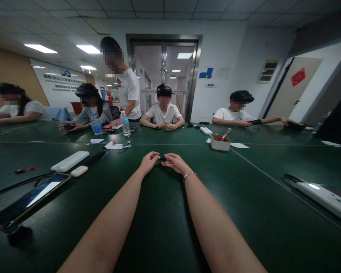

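Note:
Above the middle of the green table (165, 212), a small black object with a shiny, metal-looking end (161, 158) is pinched between my two hands. The fingertips of my left hand (149, 163) close on its left, shiny end. My right hand (174, 163), with a silver bracelet at the wrist, grips the black end. Fingers cover much of the piece, so its exact kind is not clear.
At left lie a phone (31, 197), a white power bank (70, 161) and a small white case (79, 171). Water bottles (125, 124), paper scraps (113, 145) and an open box (220, 143) stand farther back. A white device (324, 195) lies right. Several people sit opposite; one stands.

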### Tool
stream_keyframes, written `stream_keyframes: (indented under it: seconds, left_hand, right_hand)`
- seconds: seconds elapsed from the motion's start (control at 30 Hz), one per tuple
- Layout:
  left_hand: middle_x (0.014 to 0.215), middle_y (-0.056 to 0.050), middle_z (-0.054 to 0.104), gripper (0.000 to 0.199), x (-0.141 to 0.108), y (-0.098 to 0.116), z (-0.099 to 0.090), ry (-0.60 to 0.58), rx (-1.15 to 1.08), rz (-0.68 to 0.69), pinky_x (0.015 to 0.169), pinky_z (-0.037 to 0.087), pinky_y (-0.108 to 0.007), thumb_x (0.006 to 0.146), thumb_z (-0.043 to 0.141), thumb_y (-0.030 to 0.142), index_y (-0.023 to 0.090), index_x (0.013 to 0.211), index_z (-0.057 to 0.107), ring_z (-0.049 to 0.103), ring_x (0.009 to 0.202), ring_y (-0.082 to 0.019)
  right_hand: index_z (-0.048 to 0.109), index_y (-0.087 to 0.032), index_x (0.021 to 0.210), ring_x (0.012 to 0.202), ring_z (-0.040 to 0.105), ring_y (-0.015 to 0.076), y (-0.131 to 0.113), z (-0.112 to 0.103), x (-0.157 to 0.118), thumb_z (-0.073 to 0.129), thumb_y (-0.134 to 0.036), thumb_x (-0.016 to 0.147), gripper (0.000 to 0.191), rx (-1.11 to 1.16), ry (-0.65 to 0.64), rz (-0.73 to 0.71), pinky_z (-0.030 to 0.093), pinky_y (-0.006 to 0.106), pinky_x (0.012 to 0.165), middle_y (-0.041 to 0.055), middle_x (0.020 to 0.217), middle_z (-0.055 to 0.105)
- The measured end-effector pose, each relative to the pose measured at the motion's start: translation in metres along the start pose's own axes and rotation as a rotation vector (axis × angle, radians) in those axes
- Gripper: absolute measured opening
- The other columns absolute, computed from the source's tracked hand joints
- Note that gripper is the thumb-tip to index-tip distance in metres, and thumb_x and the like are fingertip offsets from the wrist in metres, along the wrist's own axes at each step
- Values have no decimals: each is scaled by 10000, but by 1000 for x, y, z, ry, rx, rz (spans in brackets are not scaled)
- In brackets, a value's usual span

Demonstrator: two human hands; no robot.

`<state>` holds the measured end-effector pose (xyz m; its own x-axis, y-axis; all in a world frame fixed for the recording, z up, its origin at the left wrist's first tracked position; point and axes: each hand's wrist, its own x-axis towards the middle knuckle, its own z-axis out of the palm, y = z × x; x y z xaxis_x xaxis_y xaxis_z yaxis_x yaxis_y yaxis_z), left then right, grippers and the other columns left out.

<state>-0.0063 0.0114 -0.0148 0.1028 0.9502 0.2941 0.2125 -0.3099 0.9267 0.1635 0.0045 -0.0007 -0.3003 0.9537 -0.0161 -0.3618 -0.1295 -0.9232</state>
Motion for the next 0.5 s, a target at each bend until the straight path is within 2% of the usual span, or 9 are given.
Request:
stream_keyframes:
  seconds: [0.1,0.3,0.5]
  left_hand:
    - [785,-50,622,248,0,0,0,1,45,-2,566,470,-221,795,500,321,149,920,627,574,658,-121]
    - [1031,-93,579,271,0,-2,-1,34,-7,26,583,501,-232,781,502,264,171,1013,606,593,827,-161]
    - [954,-84,604,308,0,0,-2,0,42,43,608,503,-250,698,574,159,159,1003,613,581,732,-134]
  right_hand:
    - [557,-95,864,575,666,131,0,0,1,582,-94,818,53,-1,1,1,594,277,646,54,727,639]
    - [553,-99,884,581,671,137,-1,0,-1,564,-87,825,61,12,-5,3,596,281,645,45,719,636]
    - [545,-95,880,562,667,132,-2,2,-2,541,-71,834,52,14,0,8,592,267,634,52,722,640]
